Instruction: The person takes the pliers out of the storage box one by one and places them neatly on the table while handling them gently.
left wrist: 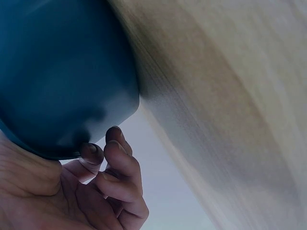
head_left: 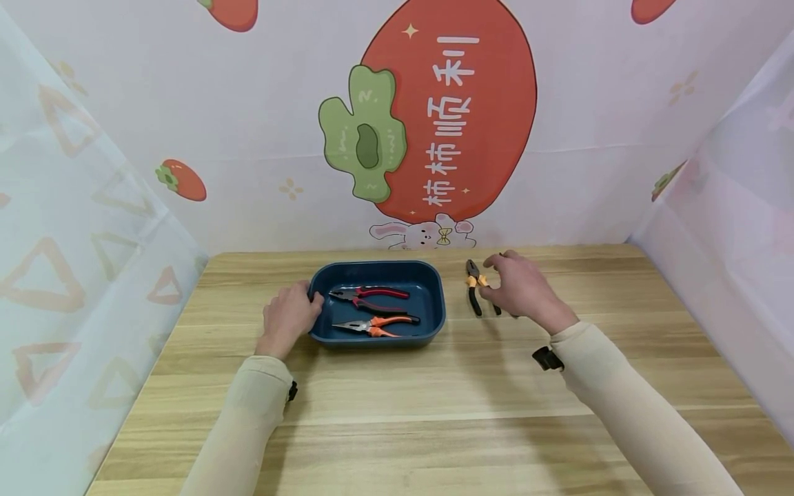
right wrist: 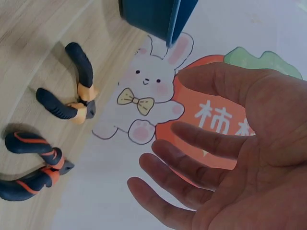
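My left hand (head_left: 290,315) grips the left end of a dark blue tray (head_left: 440,303), thumb over the rim and fingers bent outside the wall. Inside the tray lie red-and-black pliers (head_left: 356,296) and, nearer me, orange-handled long-nose pliers (head_left: 380,322). To the tray's right, my right hand (head_left: 524,288) hovers with fingers spread and nothing in them. Beside its fingertips, pliers with yellow-and-black handles (head_left: 473,281) rest on the table. The right wrist view shows a second pair with black-and-orange handles (right wrist: 53,158), mostly hidden behind the hand in the head view.
The wood-grain table (head_left: 384,406) ends at a white printed cloth backdrop (head_left: 267,213) with persimmon and rabbit pictures. Similar cloth walls stand at the left (head_left: 56,241) and right (head_left: 738,227) sides.
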A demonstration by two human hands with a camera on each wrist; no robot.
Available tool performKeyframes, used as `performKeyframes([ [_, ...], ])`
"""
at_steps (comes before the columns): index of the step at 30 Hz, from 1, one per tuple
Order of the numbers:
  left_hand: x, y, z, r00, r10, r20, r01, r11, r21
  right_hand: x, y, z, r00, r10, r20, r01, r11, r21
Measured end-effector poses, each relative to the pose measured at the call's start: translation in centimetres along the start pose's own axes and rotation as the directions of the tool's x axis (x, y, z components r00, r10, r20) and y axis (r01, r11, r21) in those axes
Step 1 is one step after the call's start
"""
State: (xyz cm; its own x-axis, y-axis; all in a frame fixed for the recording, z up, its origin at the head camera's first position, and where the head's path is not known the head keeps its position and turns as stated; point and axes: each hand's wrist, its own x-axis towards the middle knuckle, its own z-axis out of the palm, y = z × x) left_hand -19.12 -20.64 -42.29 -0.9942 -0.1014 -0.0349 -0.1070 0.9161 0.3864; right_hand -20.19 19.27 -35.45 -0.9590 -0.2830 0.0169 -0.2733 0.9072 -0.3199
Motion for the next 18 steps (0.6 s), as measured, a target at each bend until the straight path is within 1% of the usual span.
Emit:
performKeyframes([
  [7, 0.0, 0.0, 0.1, 1.000, -0.002, 0.001, 0.002, 1.000, -0.004, -0.1, -1.0, 0.2, 1.000, -0.031, -0.007, 0.031, 0.999, 0.025],
  [11, 0.0, -0.1, 0.1, 1.000, -0.003, -0.001, 0.003, 1.000, -0.002, 0.0, -1.8, 0.1, 0.998, -0.061, -0.007, 0.061, 0.997, 0.039],
  [15, 0.1, -0.1, 0.1, 1.000, -0.003, -0.001, 0.003, 1.000, 0.001, 0.1, -2.8, 0.1, 0.996, -0.092, 0.002, 0.092, 0.995, 0.030],
  [18, 0.1, 0.0, 0.1, 1.000, -0.003, -0.002, 0.003, 1.000, 0.002, 0.3, -3.5, 0.2, 0.995, -0.094, 0.021, 0.094, 0.995, 0.027],
])
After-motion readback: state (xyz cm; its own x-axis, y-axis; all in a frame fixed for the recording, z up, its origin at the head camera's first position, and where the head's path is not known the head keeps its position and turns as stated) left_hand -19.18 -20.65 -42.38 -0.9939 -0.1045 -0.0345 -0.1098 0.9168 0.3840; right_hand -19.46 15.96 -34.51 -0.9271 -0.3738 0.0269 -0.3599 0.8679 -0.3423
